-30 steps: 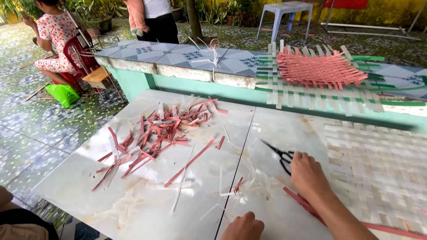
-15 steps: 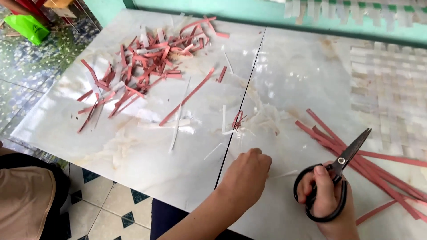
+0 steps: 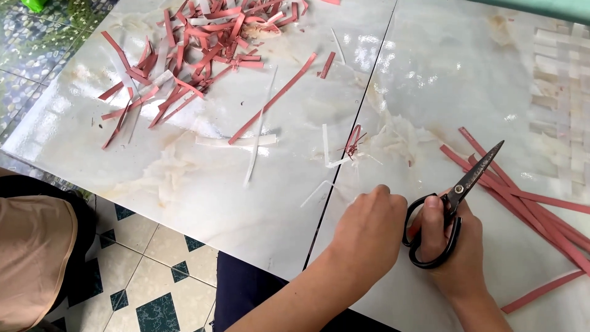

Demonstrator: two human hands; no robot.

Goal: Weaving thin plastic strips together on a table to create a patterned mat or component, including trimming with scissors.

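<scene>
My right hand (image 3: 452, 249) grips black scissors (image 3: 458, 197) by the loops; the closed blades point up and right over several long pink strips (image 3: 528, 200) lying on the white marble-look table (image 3: 430, 80). My left hand (image 3: 369, 230) rests knuckles-up on the table just left of the scissors, fingers curled, nothing visible in it. A small tangle of pink and white slivers (image 3: 351, 144) lies just beyond my left hand.
A pile of cut pink and white strip scraps (image 3: 184, 55) covers the far left of the table. A long pink strip (image 3: 273, 98) and white strips (image 3: 255, 144) lie mid-table. A white woven mat (image 3: 562, 92) is at the right. A person's knee (image 3: 34, 258) shows lower left.
The camera has tilted down and closer. The scissor blades, apart half a second ago, are now closed. My left hand has drawn nearer to the scissors.
</scene>
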